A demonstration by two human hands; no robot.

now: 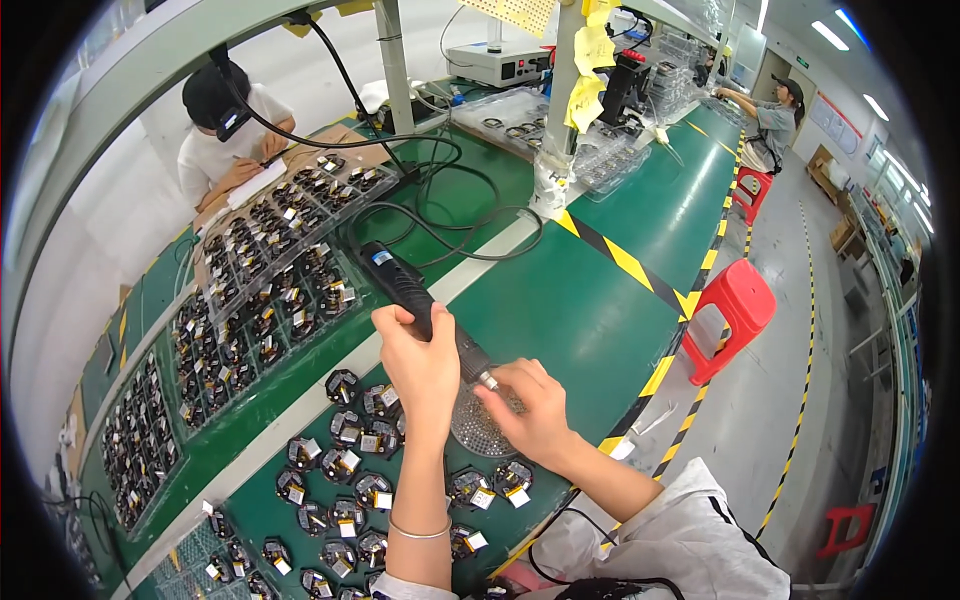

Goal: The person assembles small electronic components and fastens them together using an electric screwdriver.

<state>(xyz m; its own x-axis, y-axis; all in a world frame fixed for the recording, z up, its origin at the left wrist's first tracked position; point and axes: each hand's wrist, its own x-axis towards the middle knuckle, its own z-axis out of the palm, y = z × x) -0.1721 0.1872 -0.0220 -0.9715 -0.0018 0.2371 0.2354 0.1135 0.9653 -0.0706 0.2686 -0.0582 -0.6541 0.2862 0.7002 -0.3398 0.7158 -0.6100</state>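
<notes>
Black driver [398, 278] in left grip [420, 360], right grip [535, 410] at its tip [488, 380]

Left grip wraps the driver, closed round it. Right grip pinches the metal tip; can't tell if anything sits in between. Driver slants down over a round perforated dish [476, 428] on the green worktop [560, 310]. Step, likely: setting or guiding something at the tip. Next move probably calls for a steady driver and fingers clear of the tip. Dish: pitted all over, contents too small to tell. Clear trays [384, 187], far left: packed with round black units [347, 427]. Smaller tray [188, 562], lower left: some units, bare pockets showing. More units loose on worktop, near the dish.
</notes>
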